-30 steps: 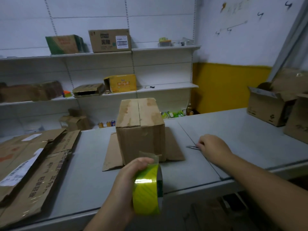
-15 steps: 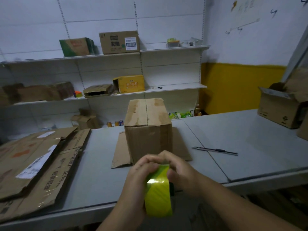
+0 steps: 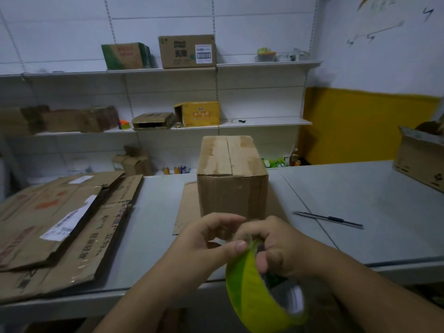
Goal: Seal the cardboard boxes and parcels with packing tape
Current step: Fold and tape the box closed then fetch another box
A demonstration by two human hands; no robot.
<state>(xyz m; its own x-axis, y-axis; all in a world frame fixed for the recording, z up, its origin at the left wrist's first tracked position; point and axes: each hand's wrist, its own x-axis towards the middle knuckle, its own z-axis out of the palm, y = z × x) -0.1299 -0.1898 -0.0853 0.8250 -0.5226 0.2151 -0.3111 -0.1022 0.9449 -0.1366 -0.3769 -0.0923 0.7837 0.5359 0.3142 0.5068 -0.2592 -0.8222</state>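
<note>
One tape roll tilted since; left hand, right hand holding

Yellow-green tape roll; brown cardboard box; grey table; yellow wall band.

The box is set on a flat sheet. From it, flattened cartons are stacked at nine o'clock, a slim tool laid at three, the tape roll held at six.
</note>
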